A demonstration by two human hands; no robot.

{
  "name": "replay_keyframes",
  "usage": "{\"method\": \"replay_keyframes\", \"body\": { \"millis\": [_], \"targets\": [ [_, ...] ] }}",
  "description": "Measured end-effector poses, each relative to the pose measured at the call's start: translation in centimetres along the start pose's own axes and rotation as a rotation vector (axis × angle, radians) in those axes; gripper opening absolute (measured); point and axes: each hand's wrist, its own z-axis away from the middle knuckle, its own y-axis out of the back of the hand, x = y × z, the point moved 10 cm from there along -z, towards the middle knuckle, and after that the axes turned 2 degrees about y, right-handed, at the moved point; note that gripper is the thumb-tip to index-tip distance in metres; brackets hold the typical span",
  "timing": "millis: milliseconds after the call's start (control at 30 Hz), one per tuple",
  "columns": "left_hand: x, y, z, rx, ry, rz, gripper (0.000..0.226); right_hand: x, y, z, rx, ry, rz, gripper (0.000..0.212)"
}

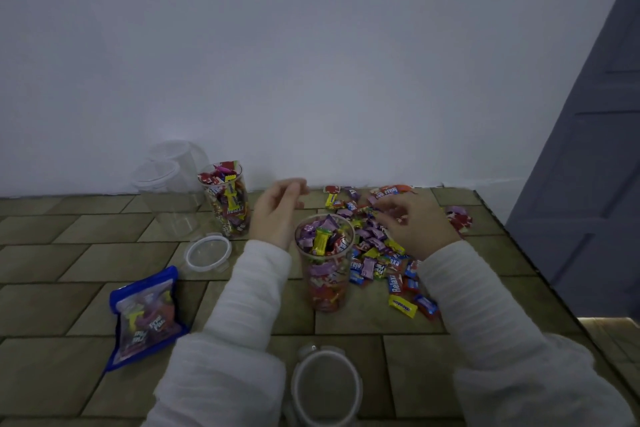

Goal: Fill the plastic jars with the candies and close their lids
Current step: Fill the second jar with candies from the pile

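A clear plastic jar stands in front of me, full of wrapped candies to its rim, with no lid on. My left hand hovers just left of it, fingers loosely curled and holding nothing. My right hand reaches into the loose pile of candies to the right of the jar, its fingertips curled onto wrappers. A second candy-filled jar stands open farther back left. Two empty jars sit behind it near the wall. One lid lies beside the second jar, another lid at the near edge.
A blue candy bag lies on the left of the tile-patterned table. A white wall rises right behind the jars. The table's right edge runs along a dark door.
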Motion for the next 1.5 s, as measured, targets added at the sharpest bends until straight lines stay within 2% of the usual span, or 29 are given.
{"method": "replay_keyframes", "body": {
  "millis": [133, 233, 267, 433, 500, 567, 700, 833, 1000, 1100, 1200, 1333, 1500],
  "targets": [
    [6.1, -5.6, 3.7, -0.172, -0.263, -0.21, 0.011, 5.2, 0.0, 1.5, -0.028, -0.174, 0.054, 0.027],
    [6.2, -11.1, 7.2, -0.315, -0.442, -0.446, 0.012, 9.6, -1.2, 3.0, -0.166, -0.328, 0.137, 0.041],
    [4.9, -13.0, 8.1, -0.39, -0.452, -0.543, 0.014, 10.7, -1.6, 3.7, -0.218, -0.366, 0.183, 0.046],
    [-8.2, -17.7, 10.2, -0.809, -0.033, -1.091, 0.032, 14.3, -2.5, 6.6, -0.304, -0.487, 0.217, 0.059],
    [-11.2, -18.0, 10.9, -0.888, 0.016, -1.181, 0.038, 15.1, -2.9, 7.4, -0.327, -0.498, 0.261, 0.066],
    [-12.5, -18.5, 11.4, -0.913, -0.028, -1.239, 0.042, 15.6, -3.1, 7.8, -0.338, -0.506, 0.284, 0.067],
    [-13.1, -19.7, 12.0, -0.926, -0.186, -1.258, 0.043, 15.9, -3.2, 7.6, -0.306, -0.462, 0.309, 0.049],
    [-13.7, -19.7, 11.8, -0.919, -0.204, -1.215, 0.034, 15.9, -3.8, 7.5, -0.292, -0.479, 0.33, 0.046],
    [-13.3, -19.6, 11.9, -0.907, -0.296, -1.256, 0.039, 15.5, -4.5, 7.1, -0.233, -0.518, 0.292, 0.042],
    [-13.3, -20.0, 12.5, -1.003, -0.3, -1.302, 0.045, 15.1, -5.1, 6.8, -0.198, -0.532, 0.222, 0.031],
    [-13.6, -20.0, 12.9, -1.059, -0.31, -1.336, 0.048, 15.1, -5.1, 6.7, -0.169, -0.554, 0.184, 0.035],
    [-13.5, -19.4, 12.7, -1.036, -0.325, -1.359, 0.042, 15.7, -4.3, 7.0, -0.112, -0.618, 0.109, 0.039],
    [-13.6, -19.3, 11.3, -0.965, -0.26, -1.294, 0.033, 15.7, -3.5, 7.4, -0.068, -0.629, 0.052, 0.039]
  ]
}}
